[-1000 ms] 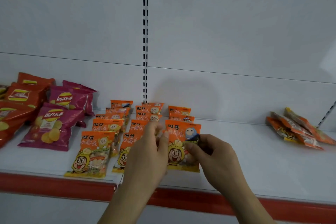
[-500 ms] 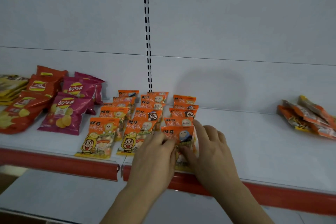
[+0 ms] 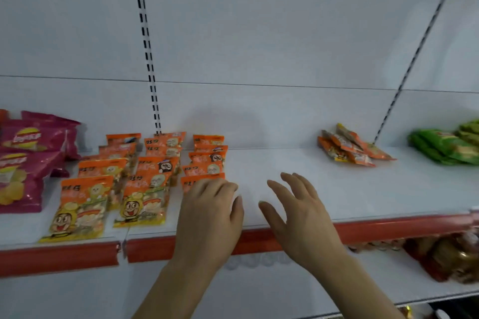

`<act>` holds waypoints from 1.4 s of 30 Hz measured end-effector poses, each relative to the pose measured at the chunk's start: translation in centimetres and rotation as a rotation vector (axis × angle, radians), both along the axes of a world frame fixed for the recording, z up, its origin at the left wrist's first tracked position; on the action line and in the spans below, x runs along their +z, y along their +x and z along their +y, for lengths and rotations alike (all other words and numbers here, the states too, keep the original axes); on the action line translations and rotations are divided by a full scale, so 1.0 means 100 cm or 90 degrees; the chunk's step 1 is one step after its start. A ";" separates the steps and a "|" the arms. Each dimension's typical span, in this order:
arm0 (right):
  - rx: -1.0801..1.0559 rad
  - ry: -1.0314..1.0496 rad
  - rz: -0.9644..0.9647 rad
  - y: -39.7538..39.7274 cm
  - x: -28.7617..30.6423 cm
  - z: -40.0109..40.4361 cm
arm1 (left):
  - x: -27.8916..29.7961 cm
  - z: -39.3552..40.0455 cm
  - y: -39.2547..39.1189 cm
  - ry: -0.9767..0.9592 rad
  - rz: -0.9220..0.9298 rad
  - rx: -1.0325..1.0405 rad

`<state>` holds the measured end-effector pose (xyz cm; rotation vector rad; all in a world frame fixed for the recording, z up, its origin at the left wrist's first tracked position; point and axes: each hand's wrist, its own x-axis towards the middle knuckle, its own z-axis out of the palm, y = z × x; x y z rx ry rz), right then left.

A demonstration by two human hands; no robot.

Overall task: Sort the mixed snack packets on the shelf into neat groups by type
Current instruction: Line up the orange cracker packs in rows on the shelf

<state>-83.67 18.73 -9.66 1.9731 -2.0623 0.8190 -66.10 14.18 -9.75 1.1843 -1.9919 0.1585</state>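
Note:
Several orange-and-yellow cartoon snack packets (image 3: 145, 189) lie in three overlapping rows on the white shelf (image 3: 363, 189). My left hand (image 3: 210, 215) lies flat over the front packet of the right-hand row (image 3: 201, 180) and hides most of it. My right hand (image 3: 298, 212) hovers with spread fingers over bare shelf just right of that row, holding nothing. A small pile of orange packets (image 3: 352, 147) sits farther right near the back.
Magenta chip bags (image 3: 28, 160) lie at the left and green bags (image 3: 448, 145) at the far right. A red strip (image 3: 388, 225) runs along the shelf's front edge. Brown packaged goods (image 3: 445, 256) sit on the shelf below at right.
The packet both hands held is now down at the front of the right-hand row. My right hand has let go and moved right, off the packet. The view has swung to the right.

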 end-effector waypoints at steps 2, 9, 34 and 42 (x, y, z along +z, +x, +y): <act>-0.031 0.008 -0.001 -0.027 0.004 0.013 | 0.003 0.005 -0.025 0.004 0.012 -0.043; -0.108 -0.006 -0.039 -0.139 0.016 0.044 | 0.011 0.018 -0.132 0.097 0.009 -0.136; -0.007 0.126 -0.004 -0.338 0.022 -0.119 | 0.037 -0.080 -0.343 0.356 0.029 -0.020; -0.032 -0.163 -0.043 -0.355 0.036 -0.110 | 0.048 -0.101 -0.342 0.283 0.101 -0.051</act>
